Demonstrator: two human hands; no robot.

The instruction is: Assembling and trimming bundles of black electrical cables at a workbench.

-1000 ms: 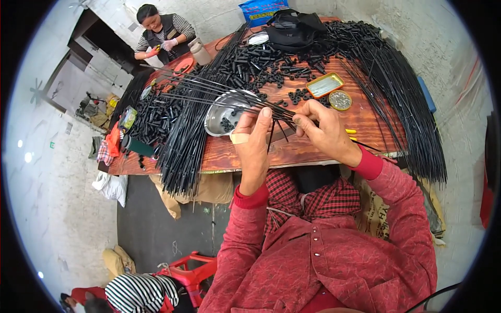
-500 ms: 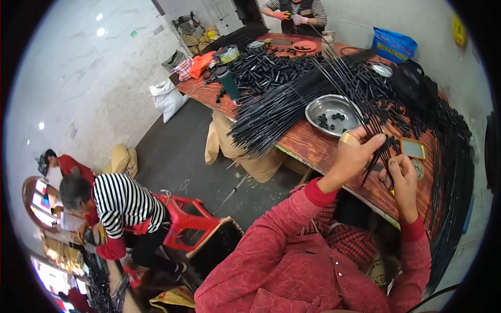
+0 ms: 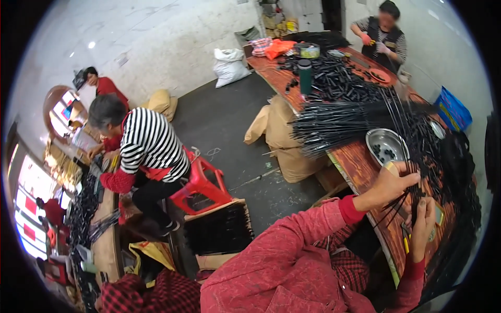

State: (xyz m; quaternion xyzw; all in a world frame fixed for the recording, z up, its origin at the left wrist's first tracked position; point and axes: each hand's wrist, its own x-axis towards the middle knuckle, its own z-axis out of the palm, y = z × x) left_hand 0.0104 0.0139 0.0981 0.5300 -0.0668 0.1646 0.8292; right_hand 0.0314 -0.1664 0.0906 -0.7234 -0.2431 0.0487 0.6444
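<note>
My left hand (image 3: 391, 183) is closed round a small bunch of thin black rods (image 3: 397, 121), which slant up and away over the table. A band of tan tape or cloth wraps one of its fingers. Just below, my right hand (image 3: 424, 221) pinches with thumb and fingers at a dark piece by the rods' near part; whether it is a rod end or a small fitting I cannot tell. A steel bowl (image 3: 371, 136) with a few small black rings (image 3: 386, 154) stands beyond my left hand.
A big pile of black rods (image 3: 334, 122) and many short black tubes (image 3: 339, 78) cover the red-brown table (image 3: 347, 161). Yellow-handled pliers (image 3: 406, 242) lie near its front edge. A green tumbler (image 3: 305, 78) stands farther off. Co-workers sit at left and stand at the far end.
The view has swung left, so the table now appears farther right. Both hands keep to the rods, and the bunch stands more upright in the picture.
</note>
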